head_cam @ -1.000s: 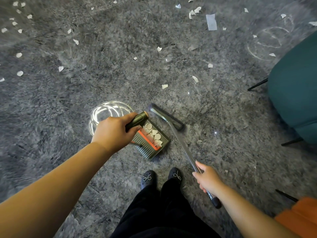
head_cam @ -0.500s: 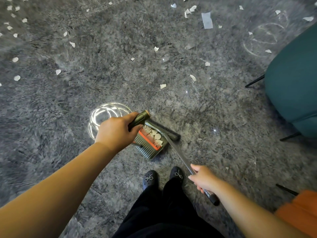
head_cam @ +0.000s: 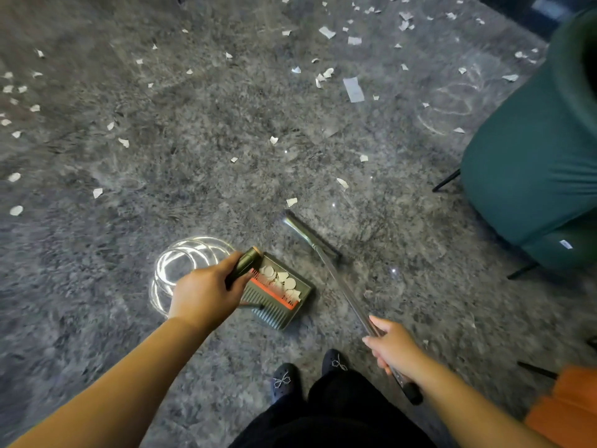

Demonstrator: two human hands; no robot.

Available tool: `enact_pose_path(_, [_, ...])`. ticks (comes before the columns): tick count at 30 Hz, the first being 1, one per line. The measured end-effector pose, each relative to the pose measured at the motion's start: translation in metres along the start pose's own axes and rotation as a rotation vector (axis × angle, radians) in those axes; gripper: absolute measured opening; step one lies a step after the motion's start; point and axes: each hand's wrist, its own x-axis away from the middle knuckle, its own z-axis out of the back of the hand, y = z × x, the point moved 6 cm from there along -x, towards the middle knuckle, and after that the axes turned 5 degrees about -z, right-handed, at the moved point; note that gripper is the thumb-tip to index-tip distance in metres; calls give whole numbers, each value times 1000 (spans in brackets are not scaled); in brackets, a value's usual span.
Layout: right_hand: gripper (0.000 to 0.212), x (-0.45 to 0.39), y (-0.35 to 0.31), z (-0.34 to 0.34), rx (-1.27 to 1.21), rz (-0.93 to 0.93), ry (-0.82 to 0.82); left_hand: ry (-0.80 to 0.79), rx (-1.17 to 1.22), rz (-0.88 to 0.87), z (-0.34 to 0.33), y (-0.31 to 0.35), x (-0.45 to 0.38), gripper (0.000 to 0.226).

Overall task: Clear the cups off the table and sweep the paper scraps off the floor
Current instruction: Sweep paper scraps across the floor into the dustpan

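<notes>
**Sweeping scraps into the dustpan, with much of the floor still littered**

Sweeping is the step in hand, judging by the tools and the scraps already collected. Starting at the left, loose paper scraps point(head_cam: 15, 210) dot the grey floor point(head_cam: 97, 318), with more scattered across the far middle and right. A bright ring of reflected light point(head_cam: 181, 270) lies just left of the dustpan. The left hand point(head_cam: 206, 294) is wrapped around the dustpan handle point(head_cam: 246, 265), holding the dustpan point(head_cam: 277, 294) on the floor; several pale scraps sit inside it. To its right the broom head point(head_cam: 308, 236) rests on the floor a little beyond the pan, and the right hand point(head_cam: 392, 345) is clenched around the broom shaft point(head_cam: 345, 289) near its upper end.

The nearest loose scrap point(head_cam: 291, 202) lies just past the broom head, so the next stroke probably calls for reaching beyond it and drawing it back toward the pan's mouth. The teal chair point(head_cam: 533, 163) and its dark legs at the right could block the broom near scraps there. An orange object point(head_cam: 568, 412) shows at the lower right. No cups or tabletop are in view.
</notes>
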Motion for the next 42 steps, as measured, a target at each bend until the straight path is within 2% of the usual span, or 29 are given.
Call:
enact_pose_path(7, [63, -38, -62, 36, -99, 50, 72, 80, 28, 25, 15, -7, -51, 44])
enact_pose_path(14, [62, -118, -145, 109, -177, -2, 98, 32, 12, 16, 22, 12, -165, 39])
enact_pose_path(18, [62, -165, -189, 151, -164, -47, 105, 12, 0, 33, 26, 18, -233, 40])
enact_pose_path(25, [47, -223, -240, 199, -63, -99, 110, -27, -60, 56, 35, 14, -322, 43])
enact_pose_path(29, [40, -246, -252, 198, -29, -158, 86, -42, -54, 63, 40, 5, -343, 42])
enact_pose_path(32, [52, -257, -253, 184, -21, -200, 42, -9, -33, 35, 44, 3, -353, 42])
enact_pose_path(38, [58, -235, -250, 133, 35, -180, 15, -5, -82, -81, 42, 5, -365, 48])
enact_pose_path(42, [65, -213, -250, 96, 91, -160, -24, -71, -75, -68, 45, -13, -368, 46])
